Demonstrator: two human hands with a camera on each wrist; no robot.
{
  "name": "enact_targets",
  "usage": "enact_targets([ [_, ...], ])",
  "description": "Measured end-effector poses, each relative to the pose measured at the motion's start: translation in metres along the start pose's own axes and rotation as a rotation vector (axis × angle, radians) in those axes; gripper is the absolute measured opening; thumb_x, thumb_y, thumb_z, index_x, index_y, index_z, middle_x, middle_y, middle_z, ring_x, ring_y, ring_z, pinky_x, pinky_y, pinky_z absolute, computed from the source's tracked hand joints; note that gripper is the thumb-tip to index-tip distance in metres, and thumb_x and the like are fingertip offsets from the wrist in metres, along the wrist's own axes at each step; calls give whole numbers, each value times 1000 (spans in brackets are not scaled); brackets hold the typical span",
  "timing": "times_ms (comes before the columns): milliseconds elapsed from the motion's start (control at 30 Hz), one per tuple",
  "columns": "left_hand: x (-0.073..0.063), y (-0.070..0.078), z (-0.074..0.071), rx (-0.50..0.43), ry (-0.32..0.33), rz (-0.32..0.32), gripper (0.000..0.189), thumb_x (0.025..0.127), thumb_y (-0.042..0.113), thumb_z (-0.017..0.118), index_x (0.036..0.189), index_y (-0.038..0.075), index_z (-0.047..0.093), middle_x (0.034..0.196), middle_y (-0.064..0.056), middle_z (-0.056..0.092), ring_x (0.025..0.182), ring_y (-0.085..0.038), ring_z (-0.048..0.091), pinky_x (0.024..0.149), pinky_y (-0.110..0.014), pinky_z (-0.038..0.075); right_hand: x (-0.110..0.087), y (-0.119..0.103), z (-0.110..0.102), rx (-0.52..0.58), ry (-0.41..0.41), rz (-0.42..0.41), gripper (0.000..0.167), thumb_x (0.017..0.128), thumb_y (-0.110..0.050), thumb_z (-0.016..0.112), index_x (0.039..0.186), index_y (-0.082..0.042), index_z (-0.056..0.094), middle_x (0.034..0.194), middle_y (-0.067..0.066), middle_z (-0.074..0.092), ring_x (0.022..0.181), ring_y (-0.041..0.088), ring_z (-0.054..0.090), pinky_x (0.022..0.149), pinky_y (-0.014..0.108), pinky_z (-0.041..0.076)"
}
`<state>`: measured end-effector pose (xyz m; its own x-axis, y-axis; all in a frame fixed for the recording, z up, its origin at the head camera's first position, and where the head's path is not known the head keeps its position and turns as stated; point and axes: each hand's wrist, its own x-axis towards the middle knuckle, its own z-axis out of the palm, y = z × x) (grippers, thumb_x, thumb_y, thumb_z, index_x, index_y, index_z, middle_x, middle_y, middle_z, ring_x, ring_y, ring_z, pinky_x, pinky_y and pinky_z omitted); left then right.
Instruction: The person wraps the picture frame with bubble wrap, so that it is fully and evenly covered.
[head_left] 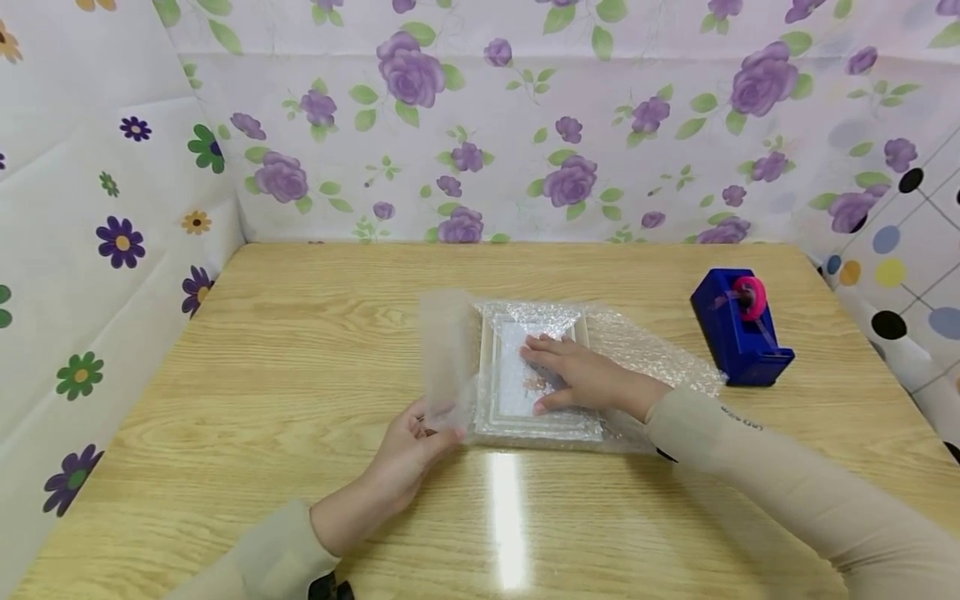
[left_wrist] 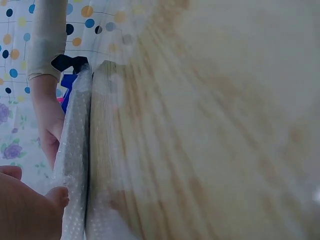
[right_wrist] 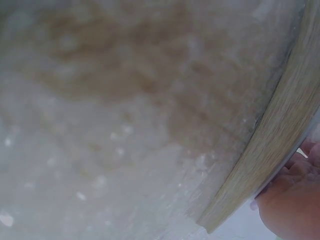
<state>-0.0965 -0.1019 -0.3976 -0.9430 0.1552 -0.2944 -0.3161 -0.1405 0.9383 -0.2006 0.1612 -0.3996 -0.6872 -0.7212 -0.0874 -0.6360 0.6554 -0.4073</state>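
Observation:
A picture frame [head_left: 513, 367] with a light rim lies on a sheet of bubble wrap [head_left: 660, 350] on the table. My right hand [head_left: 577, 375] rests spread over the frame's face, fingers pointing left. At the frame's near left corner, my left hand [head_left: 416, 454] pinches the wrap's left flap [head_left: 444, 350], which stands raised beside the frame. The left wrist view has the bubble wrap [left_wrist: 75, 135] edge-on, the left thumb [left_wrist: 58, 196] against it. In the right wrist view, the frame's wooden side [right_wrist: 270, 145] runs beside the right hand [right_wrist: 295, 205].
A blue tape dispenser [head_left: 738, 333] with a pink roll stands at the right, close to the wrap's right end. The wood-grain table [head_left: 300, 333] meets a flowered cloth [head_left: 420, 150] at the back, with patterned cloths along both sides.

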Motion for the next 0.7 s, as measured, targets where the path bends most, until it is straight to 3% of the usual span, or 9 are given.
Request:
enact_targets([
  [167, 2, 0, 2, 112, -21, 49, 41, 80, -5, 66, 119, -7, 52, 93, 1, 68, 78, -5, 58, 71, -17, 50, 0, 1, 1, -12, -4, 3, 86, 81, -45, 69, 146, -2, 33, 154, 18, 25, 142, 39, 21, 116, 56, 11],
  [267, 4, -1, 3, 167, -42, 78, 31, 80, -5, 67, 107, -9, 54, 92, -8, 70, 76, -6, 59, 69, -18, 50, 0, 1, 1, -9, -6, -1, 86, 81, -45, 69, 146, -2, 33, 154, 18, 25, 142, 38, 20, 117, 55, 11],
  [433, 6, 0, 4, 251, -53, 128, 26, 79, -4, 68, 102, -8, 57, 99, -19, 69, 87, -11, 63, 74, -20, 52, 0, 1, 1, -10, -5, -1, 86, 81, -45, 69, 147, -3, 33, 155, 17, 25, 143, 37, 20, 117, 55, 11],
  [700, 9, 5, 4, 340, -40, 170, 16, 77, -2, 69, 91, -4, 62, 106, -12, 64, 96, -14, 61, 84, -25, 49, -2, -2, 1, -20, 25, 26, 85, 79, -45, 71, 146, -7, 36, 155, 18, 24, 142, 41, 21, 114, 58, 17],
])
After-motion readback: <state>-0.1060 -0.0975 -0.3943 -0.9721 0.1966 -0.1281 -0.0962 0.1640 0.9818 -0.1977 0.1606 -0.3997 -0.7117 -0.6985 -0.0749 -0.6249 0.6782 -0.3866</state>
